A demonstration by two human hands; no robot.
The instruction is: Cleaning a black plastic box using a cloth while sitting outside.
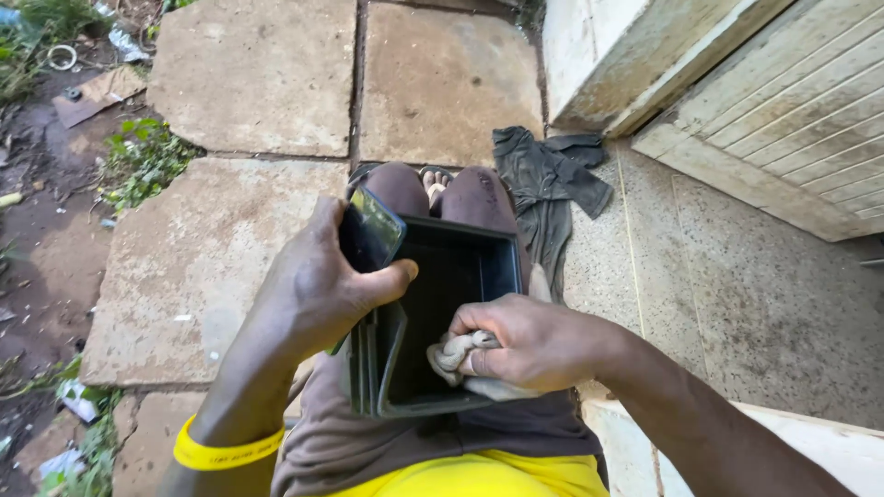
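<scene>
Worn concrete paving slabs [249, 74] cover the ground, with muddy soil, weeds and litter along the left and a pale terrazzo step [737, 294] and slatted door [792, 120] on the right. On the step's edge lies a crumpled dark grey garment [543, 179], just beside the person's knees. On the lap rests a square black plastic pot [460, 267], gripped at its near-left rim by the left hand [318, 285], which also holds a phone. Inside the pot, the right hand [534, 340] is closed around a whitish rag [451, 354].

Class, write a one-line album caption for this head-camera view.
Seated by stone paving slabs, left hand grips a black square tub while right hand presses a pale cloth inside.
</scene>
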